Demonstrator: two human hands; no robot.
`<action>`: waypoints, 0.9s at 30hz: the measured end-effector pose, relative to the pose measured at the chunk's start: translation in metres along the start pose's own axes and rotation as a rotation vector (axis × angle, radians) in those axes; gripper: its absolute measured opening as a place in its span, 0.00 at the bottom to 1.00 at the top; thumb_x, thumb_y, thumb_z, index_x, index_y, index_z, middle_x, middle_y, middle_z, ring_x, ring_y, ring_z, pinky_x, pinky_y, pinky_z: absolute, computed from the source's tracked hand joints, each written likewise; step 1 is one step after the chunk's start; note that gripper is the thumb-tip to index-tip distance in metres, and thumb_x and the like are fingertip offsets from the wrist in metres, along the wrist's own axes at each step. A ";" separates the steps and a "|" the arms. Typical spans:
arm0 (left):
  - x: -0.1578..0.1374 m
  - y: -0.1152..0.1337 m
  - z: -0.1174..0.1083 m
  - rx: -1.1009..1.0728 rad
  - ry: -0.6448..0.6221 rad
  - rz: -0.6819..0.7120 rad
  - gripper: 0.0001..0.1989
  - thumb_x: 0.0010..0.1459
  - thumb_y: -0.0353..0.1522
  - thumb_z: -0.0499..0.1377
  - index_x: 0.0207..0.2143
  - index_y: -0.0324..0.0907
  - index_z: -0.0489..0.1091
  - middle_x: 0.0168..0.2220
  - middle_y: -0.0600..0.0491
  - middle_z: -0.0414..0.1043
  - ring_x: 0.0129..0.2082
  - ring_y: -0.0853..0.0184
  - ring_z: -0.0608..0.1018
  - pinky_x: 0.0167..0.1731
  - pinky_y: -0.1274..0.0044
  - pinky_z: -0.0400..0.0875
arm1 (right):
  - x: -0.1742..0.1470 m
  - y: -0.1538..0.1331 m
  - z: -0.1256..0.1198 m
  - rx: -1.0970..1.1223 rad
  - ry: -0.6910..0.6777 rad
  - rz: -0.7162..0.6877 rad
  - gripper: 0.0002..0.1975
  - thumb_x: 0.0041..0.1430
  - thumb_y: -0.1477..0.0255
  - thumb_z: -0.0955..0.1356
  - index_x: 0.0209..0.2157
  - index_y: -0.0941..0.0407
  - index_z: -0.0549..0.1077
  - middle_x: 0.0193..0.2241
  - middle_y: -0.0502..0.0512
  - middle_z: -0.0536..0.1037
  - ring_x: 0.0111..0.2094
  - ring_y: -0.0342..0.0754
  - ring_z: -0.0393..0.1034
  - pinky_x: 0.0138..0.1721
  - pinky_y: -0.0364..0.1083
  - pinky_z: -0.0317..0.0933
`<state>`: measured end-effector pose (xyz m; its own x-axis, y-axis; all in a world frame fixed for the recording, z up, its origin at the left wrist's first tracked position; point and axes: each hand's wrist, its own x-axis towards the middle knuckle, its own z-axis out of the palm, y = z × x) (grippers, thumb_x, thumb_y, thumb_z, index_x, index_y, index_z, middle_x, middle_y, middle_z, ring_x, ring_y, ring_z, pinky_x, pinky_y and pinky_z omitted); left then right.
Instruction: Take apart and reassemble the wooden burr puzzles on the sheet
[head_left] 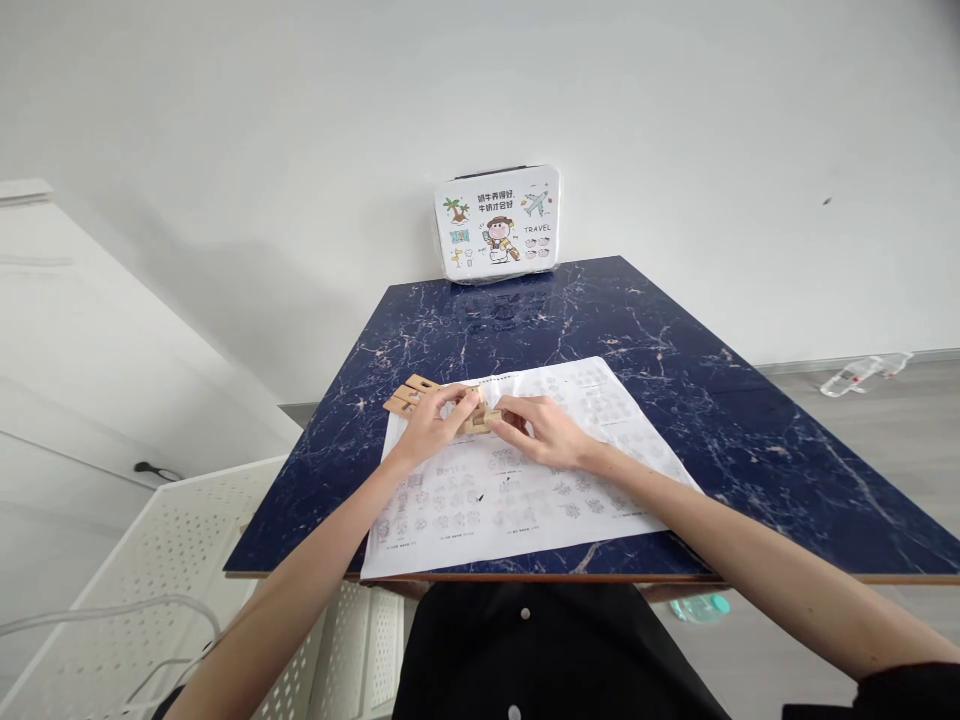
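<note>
Light-coloured wooden puzzle pieces (477, 426) lie between my two hands, above a printed instruction sheet (450, 540). My left hand (436, 420) is closed on one piece, thumb and fingertips pinching it. From the right, my right hand (541, 430) pinches a small wooden block (492, 418) against the others; how the pieces fit together is too small to tell. Beside my left hand, at the sheet's upper left corner, rest several flat wooden pieces with cut-outs (409, 396). My fingers hide part of the wood.
The dark blue marbled table (570, 330) carries a white cartoon-printed case (499, 225) leaning at the wall. White perforated shelving (217, 510) stands at the left. Plastic bottles lie on the floor, one clear bottle (862, 375) at the right and one green-capped bottle (699, 608) under the table edge.
</note>
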<state>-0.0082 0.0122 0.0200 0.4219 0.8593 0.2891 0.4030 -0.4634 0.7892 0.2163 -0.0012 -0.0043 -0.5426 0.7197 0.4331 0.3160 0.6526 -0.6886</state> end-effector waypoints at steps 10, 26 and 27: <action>0.005 -0.008 -0.012 0.007 0.191 -0.093 0.25 0.69 0.51 0.54 0.28 0.42 0.70 0.26 0.54 0.70 0.27 0.67 0.71 0.30 0.75 0.66 | -0.003 0.001 -0.001 -0.182 0.091 -0.312 0.14 0.76 0.63 0.62 0.49 0.57 0.73 0.33 0.54 0.76 0.27 0.45 0.66 0.29 0.45 0.56; 0.003 -0.045 -0.012 0.789 0.380 -0.044 0.22 0.56 0.37 0.68 0.15 0.42 0.64 0.50 0.45 0.75 0.55 0.46 0.65 0.55 0.52 0.63 | 0.007 0.036 0.011 -0.530 0.160 0.150 0.16 0.74 0.70 0.63 0.58 0.52 0.76 0.43 0.58 0.82 0.35 0.50 0.74 0.31 0.46 0.59; 0.002 -0.045 -0.011 0.796 0.375 -0.038 0.23 0.56 0.37 0.69 0.14 0.42 0.63 0.50 0.45 0.75 0.55 0.45 0.65 0.54 0.52 0.63 | 0.007 0.037 0.012 -0.526 0.141 0.142 0.17 0.74 0.71 0.63 0.59 0.51 0.75 0.45 0.58 0.81 0.37 0.51 0.75 0.32 0.46 0.62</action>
<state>-0.0346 0.0378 -0.0091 0.1588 0.8269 0.5395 0.9169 -0.3261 0.2300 0.2150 0.0255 -0.0331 -0.3687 0.8100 0.4560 0.7431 0.5516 -0.3789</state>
